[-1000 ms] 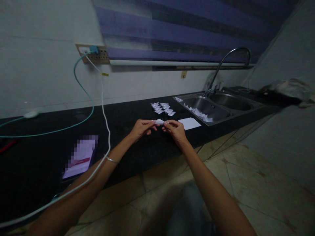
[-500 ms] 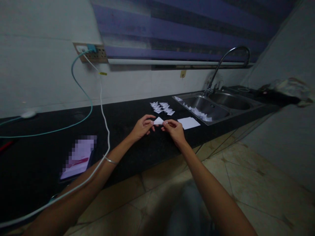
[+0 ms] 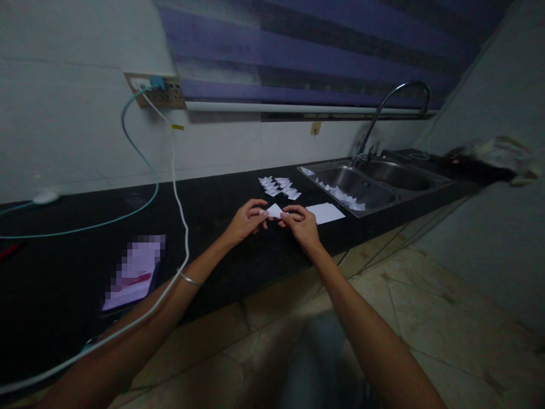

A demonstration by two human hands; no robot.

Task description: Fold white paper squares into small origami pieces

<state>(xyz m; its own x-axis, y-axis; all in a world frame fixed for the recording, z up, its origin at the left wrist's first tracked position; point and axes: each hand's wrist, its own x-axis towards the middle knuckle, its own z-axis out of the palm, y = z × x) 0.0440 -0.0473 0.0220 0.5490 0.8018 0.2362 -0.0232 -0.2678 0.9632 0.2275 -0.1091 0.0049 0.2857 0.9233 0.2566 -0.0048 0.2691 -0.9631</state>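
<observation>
Between my two hands is a small white folded paper (image 3: 275, 210), a triangle with its point facing away from me. My left hand (image 3: 248, 218) pinches its left corner between thumb and fingers. At the right corner, my right hand (image 3: 301, 224) grips it the same way. Just beyond my hands, several folded white paper pieces (image 3: 279, 186) lie in two rows on the black countertop (image 3: 221, 267). A stack of flat white paper sheets (image 3: 327, 213) sits right beside my right hand, partly covered by it.
More folded papers (image 3: 340, 194) line the near left rim of the steel double sink (image 3: 383, 199), under a curved faucet (image 3: 383, 105). A phone (image 3: 134, 272) lies at left. A white cable (image 3: 181, 210) hangs from the wall socket (image 3: 155, 91) and crosses over my left forearm.
The folded paper's lower edge now shows small corners pointing out at the sides, with my thumbs slightly shifted on it. Otherwise only a slight camera shift shows.
</observation>
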